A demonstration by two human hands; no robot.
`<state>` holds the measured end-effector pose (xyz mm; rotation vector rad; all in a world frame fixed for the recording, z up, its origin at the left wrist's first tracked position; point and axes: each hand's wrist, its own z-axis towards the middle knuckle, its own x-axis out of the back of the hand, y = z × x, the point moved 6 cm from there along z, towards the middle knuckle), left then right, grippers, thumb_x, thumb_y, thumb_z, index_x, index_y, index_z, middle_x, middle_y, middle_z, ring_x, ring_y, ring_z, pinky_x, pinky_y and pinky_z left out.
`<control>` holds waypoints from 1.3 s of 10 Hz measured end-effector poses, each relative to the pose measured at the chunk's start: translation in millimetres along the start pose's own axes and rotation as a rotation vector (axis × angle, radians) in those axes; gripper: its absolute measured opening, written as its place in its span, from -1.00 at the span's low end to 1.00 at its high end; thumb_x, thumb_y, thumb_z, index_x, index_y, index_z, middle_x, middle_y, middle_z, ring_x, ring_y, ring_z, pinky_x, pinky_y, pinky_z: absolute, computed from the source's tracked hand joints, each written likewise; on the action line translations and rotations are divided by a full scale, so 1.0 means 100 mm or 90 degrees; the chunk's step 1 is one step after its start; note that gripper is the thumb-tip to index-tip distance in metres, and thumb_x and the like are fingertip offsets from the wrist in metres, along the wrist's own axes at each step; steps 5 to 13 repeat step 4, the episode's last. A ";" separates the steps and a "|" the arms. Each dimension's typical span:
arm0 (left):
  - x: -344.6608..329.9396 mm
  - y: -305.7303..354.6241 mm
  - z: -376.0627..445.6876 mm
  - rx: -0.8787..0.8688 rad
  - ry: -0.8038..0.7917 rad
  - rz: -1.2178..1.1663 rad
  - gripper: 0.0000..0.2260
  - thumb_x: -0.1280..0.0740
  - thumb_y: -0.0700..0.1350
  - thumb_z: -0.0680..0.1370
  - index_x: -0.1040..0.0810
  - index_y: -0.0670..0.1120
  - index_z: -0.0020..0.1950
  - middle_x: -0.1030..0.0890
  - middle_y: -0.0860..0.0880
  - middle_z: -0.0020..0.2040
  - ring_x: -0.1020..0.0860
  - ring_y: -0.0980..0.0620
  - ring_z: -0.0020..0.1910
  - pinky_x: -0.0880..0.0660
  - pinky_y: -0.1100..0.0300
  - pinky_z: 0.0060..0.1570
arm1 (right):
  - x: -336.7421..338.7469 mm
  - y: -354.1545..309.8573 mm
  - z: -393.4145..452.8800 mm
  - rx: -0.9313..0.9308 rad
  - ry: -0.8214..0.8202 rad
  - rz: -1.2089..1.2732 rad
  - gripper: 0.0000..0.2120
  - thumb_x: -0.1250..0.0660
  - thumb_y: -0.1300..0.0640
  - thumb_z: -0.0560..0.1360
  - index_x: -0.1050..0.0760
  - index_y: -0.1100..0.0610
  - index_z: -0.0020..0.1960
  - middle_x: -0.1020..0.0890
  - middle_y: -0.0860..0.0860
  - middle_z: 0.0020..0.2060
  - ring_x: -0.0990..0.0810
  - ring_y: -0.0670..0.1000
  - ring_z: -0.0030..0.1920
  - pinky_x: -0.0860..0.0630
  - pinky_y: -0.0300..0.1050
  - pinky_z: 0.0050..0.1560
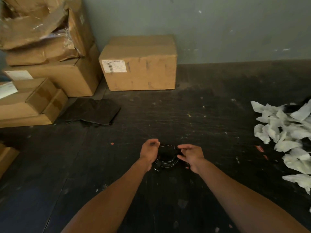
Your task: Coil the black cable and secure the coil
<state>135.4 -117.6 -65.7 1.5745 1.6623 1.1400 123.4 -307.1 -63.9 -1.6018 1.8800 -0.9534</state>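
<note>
Cardboard boxes (pixel 138 64) stand against the wall on the dark table (pixel 218 115), white scraps (pixel 284 137) heaped far right. Black cable (pixel 166 158), coiled, sits near the front edge between left hand (pixel 149 152) and right hand (pixel 191 155), each pinching it.

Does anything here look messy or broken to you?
Yes. The top brown cardboard box in the far-left stack is torn open and crushed. A heap of torn white paper scraps lies along the right side of the dark, scuffed floor. A crumpled black sheet lies by the boxes.
</note>
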 end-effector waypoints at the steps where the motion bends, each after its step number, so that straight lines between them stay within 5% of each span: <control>1: 0.02 0.05 0.09 -0.035 0.000 0.109 -0.69 -0.16 -0.19 0.67 -0.50 0.00 0.38 -0.46 -0.05 0.40 -0.47 0.15 0.11 -0.39 0.41 -0.07 | -0.09 -0.02 0.08 0.054 0.017 -0.109 -0.72 -0.19 0.32 0.61 -0.62 0.04 0.06 -0.53 0.03 0.10 -0.59 -0.02 -0.03 -0.62 -0.04 0.08; 2: -0.01 0.02 0.17 -0.062 -0.040 0.243 -0.67 -0.12 -0.16 0.68 -0.46 0.00 0.43 -0.51 -0.11 0.37 -0.57 0.13 -0.17 -0.49 0.33 -0.36 | -0.18 -0.10 0.08 0.140 -0.001 -0.308 -0.69 -0.16 0.26 0.62 -0.56 0.02 0.24 -0.61 0.06 0.11 -0.56 -0.09 -0.25 -0.54 -0.19 -0.29; 3: -0.03 0.04 0.12 -0.070 -0.074 0.298 -0.63 -0.09 -0.07 0.70 -0.33 0.02 0.52 -0.46 -0.10 0.43 -0.59 0.11 -0.13 -0.47 0.40 -0.32 | -0.26 -0.11 0.08 0.178 -0.062 -0.453 -0.62 -0.16 0.22 0.62 -0.43 0.02 0.41 -0.53 0.08 0.32 -0.58 -0.08 -0.19 -0.46 -0.26 -0.31; 4: 0.02 0.15 0.10 -0.086 -0.053 0.308 -0.57 -0.01 0.03 0.71 -0.23 -0.01 0.58 -0.31 -0.06 0.55 -0.38 -0.03 0.44 -0.31 0.20 0.34 | -0.29 -0.23 0.03 0.185 -0.078 -0.501 -0.58 -0.17 0.11 0.63 -0.33 0.01 0.48 -0.51 0.10 0.34 -0.55 -0.03 -0.09 -0.57 -0.07 -0.02; 13: 0.02 0.15 0.10 -0.086 -0.053 0.308 -0.57 -0.01 0.03 0.71 -0.23 -0.01 0.58 -0.31 -0.06 0.55 -0.38 -0.03 0.44 -0.31 0.20 0.34 | -0.29 -0.23 0.03 0.185 -0.078 -0.501 -0.58 -0.17 0.11 0.63 -0.33 0.01 0.48 -0.51 0.10 0.34 -0.55 -0.03 -0.09 -0.57 -0.07 -0.02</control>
